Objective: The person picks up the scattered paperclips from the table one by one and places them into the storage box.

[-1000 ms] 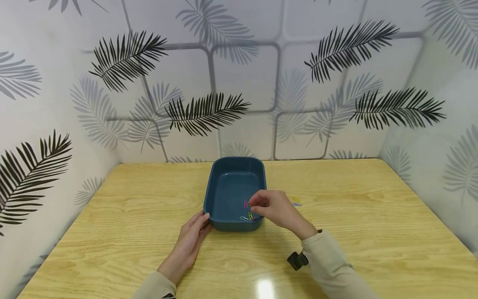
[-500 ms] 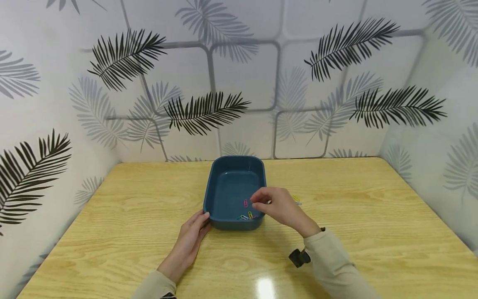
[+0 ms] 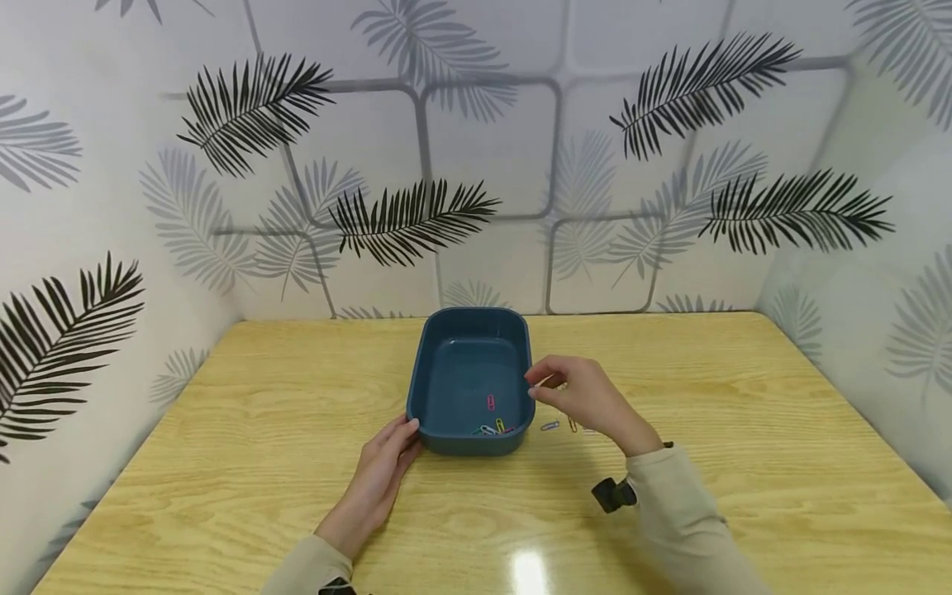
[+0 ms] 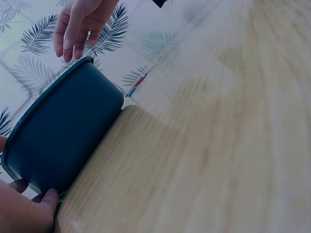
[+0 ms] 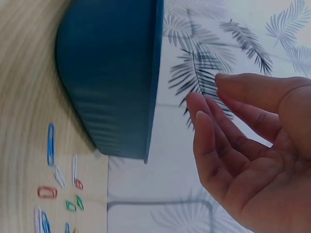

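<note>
A dark blue plastic box [image 3: 472,445] stands on the table with several coloured paper clips inside, among them a pink paper clip [image 3: 491,402]. My left hand [image 3: 385,469] grips its near left corner, thumb at the rim and fingers against the outside near the base, as the left wrist view shows. My right hand [image 3: 591,401] hovers just beyond the right rim, thumb and fingertips apart. Nothing sits between its fingers in the right wrist view. Below it on the table lie several loose paper clips, including a blue paper clip [image 3: 550,426] and a red paper clip [image 5: 47,192].
The wooden table [image 3: 245,463] reaches to a wall [image 3: 491,165] with a leaf pattern at the back and sides. Loose paper clips lie close to the box's right side. Part of them is hidden under my right hand in the head view.
My right hand has moved right and slightly away, from above the box's inside to just past its right rim. More clips on the table now show. My left hand stays put.
</note>
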The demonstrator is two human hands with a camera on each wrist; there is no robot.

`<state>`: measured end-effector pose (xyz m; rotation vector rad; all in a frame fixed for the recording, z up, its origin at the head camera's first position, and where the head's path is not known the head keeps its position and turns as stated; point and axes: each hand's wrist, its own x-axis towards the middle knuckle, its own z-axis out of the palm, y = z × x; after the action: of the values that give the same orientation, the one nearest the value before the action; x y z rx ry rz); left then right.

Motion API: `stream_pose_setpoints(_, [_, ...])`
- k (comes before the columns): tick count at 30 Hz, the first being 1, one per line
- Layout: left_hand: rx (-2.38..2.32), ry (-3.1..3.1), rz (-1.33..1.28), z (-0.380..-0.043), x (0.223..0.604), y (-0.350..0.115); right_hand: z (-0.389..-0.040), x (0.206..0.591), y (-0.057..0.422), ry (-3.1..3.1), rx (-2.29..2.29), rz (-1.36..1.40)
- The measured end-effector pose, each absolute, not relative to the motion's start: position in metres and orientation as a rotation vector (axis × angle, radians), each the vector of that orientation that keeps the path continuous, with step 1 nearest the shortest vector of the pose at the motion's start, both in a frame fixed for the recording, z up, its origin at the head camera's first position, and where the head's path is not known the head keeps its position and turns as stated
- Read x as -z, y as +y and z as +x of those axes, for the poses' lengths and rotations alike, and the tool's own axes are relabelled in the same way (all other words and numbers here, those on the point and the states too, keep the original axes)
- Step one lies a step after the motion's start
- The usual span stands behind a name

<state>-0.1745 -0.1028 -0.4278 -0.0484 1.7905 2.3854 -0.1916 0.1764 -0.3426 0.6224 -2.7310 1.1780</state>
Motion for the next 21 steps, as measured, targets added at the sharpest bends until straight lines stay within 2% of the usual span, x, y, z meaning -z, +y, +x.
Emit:
stream_pose_setpoints(9, [-2.380, 1.786, -0.055, -0.174, 0.425, -0.103, -0.204, 0.341, 0.207, -2.850, -1.133, 0.545])
stream_pose_setpoints(21, [-2.378, 1.792, -0.047, -0.174, 0.427, -0.103, -0.202, 0.341, 0.243, -3.026, -1.009, 0.599])
